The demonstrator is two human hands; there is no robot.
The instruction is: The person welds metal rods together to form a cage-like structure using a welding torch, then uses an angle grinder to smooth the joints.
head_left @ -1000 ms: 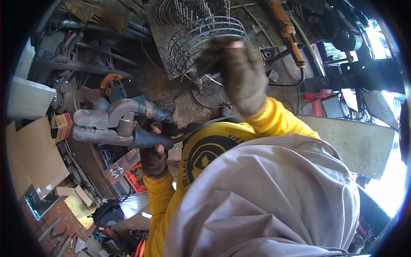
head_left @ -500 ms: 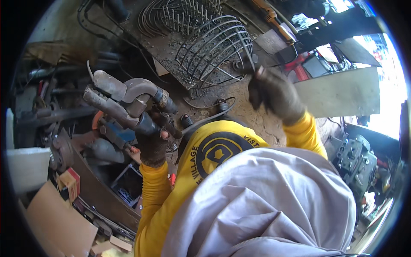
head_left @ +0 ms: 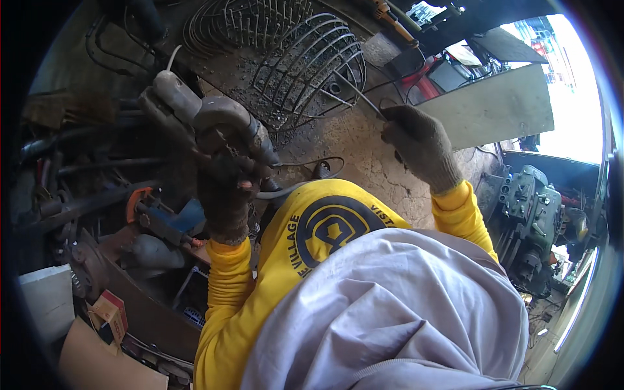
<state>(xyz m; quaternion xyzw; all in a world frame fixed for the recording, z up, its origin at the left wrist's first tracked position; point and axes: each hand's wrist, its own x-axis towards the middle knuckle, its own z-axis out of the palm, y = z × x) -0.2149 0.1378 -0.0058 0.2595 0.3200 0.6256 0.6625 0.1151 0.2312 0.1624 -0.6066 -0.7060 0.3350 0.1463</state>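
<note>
My left hand [head_left: 227, 195], in a dark glove, is closed round a bulky grey-brown tool [head_left: 224, 117] with a curved loop-like body. A thin bent rod sticks up from the tool's far end; its exact kind is unclear. In a brown knit glove, my right hand [head_left: 419, 146] is closed on a thin metal rod [head_left: 361, 94]. The rod reaches toward a cage of curved metal bars [head_left: 305, 62] on a dark, grit-strewn table [head_left: 224, 78]. Whether the rod touches the cage cannot be made out. A grey cable [head_left: 279, 193] runs beside my left hand.
Pipes and metal parts crowd the left, with an orange-and-blue clamp-like tool [head_left: 162, 211] among them. A pale board [head_left: 487, 107] leans at the right, behind a grey-green machine [head_left: 533, 208]. An orange power tool [head_left: 393, 19] lies at the back.
My left hand has turned the grey-brown tool, and its bent end now stands higher. The rod in my right hand has swung lower, nearer the cage's near right end. The whole view has shifted.
</note>
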